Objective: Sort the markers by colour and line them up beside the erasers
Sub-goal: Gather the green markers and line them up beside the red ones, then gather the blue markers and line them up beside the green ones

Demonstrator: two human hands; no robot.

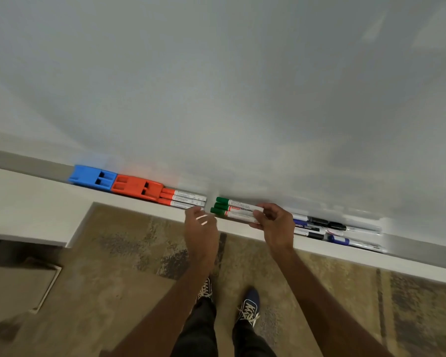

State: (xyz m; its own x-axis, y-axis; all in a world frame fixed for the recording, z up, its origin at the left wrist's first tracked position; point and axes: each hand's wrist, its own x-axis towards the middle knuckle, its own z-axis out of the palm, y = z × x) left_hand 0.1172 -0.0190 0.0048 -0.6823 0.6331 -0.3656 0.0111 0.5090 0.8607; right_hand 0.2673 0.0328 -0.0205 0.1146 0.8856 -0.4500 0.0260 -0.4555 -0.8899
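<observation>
A blue eraser (92, 176) and an orange eraser (137, 188) lie end to end on the whiteboard ledge (36, 194). Three red-capped markers (187, 199) lie side by side right after the orange eraser. To their right are three green-capped markers (232, 208), and my right hand (273, 222) grips their white ends. My left hand (200, 225) hovers just in front of the red markers' ends, fingers loosely apart, holding nothing. Further right lies an unsorted cluster of black and blue markers (330, 230).
The whiteboard (216, 86) rises behind the ledge. Below are patterned carpet (119, 253), my two feet in dark laced shoes (249, 305), and a grey box-like object (18, 287) at the lower left.
</observation>
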